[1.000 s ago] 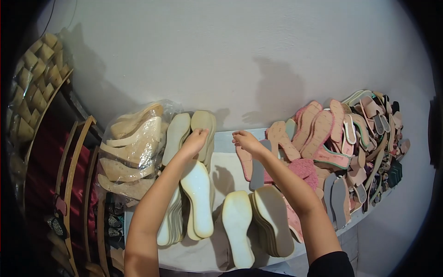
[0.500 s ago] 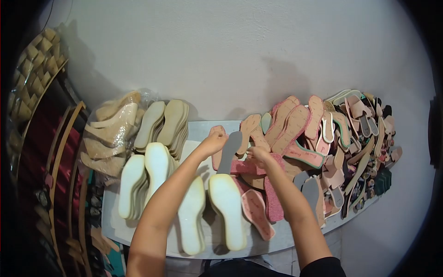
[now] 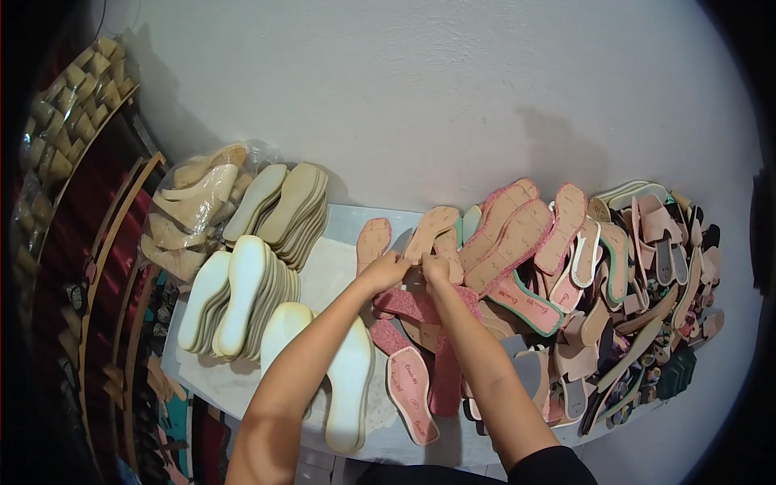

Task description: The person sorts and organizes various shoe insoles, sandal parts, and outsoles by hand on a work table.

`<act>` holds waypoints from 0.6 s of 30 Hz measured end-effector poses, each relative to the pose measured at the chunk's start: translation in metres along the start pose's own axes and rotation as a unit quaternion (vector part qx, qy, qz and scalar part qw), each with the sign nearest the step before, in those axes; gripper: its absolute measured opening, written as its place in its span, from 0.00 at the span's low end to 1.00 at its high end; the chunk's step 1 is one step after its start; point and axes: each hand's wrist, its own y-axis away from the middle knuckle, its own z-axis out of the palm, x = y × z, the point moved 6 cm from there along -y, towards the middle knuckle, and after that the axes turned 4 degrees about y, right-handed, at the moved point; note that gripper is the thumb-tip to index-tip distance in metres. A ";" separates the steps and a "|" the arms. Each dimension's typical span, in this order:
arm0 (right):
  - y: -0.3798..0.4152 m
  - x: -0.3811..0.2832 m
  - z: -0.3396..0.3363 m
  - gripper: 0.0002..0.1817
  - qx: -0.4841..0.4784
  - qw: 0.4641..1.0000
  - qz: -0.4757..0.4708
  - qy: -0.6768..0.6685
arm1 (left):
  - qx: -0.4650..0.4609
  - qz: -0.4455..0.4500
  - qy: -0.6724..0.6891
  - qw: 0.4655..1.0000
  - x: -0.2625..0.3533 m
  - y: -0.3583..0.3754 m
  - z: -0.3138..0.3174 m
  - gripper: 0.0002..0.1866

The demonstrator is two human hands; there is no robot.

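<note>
My left hand (image 3: 385,272) and my right hand (image 3: 436,270) are close together over the middle of the table, fingers closed in pinches. What they hold between the fingertips is too small and covered to make out. Just beyond them lies a tan insole (image 3: 434,228), its lower end by my fingertips. A pink-edged insole (image 3: 373,238) lies beyond my left hand. Under my right wrist are pink glittery straps (image 3: 404,302), and a pink printed insole (image 3: 412,392) lies nearer to me.
White foam soles (image 3: 349,396) stand partly under my left forearm, with more stacked soles (image 3: 242,291) to the left. Bagged wedge heels (image 3: 198,202) stand behind. Pink-edged insoles (image 3: 509,234) and a heap of sandals (image 3: 647,283) cover the table's right side.
My hands have come together, right hand moving left to meet the left. The grey insole that my left hand held up no longer shows clearly. The camera view has shifted.
</note>
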 end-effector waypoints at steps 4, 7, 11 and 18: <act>0.088 -0.070 -0.051 0.11 0.120 0.949 -0.275 0.099 | 0.038 0.006 0.129 0.991 0.023 0.018 0.006 0.30; 0.160 -0.091 -0.067 0.13 0.086 0.890 -0.422 0.149 | 0.012 0.038 0.249 0.968 0.035 0.026 0.023 0.28; 0.226 -0.087 -0.072 0.21 0.040 0.857 -0.483 0.176 | -0.048 0.059 0.424 0.902 0.040 0.063 0.040 0.17; 0.282 -0.062 -0.059 0.25 -0.174 0.932 -0.170 -0.267 | -0.109 0.084 0.390 0.910 0.015 0.170 0.025 0.18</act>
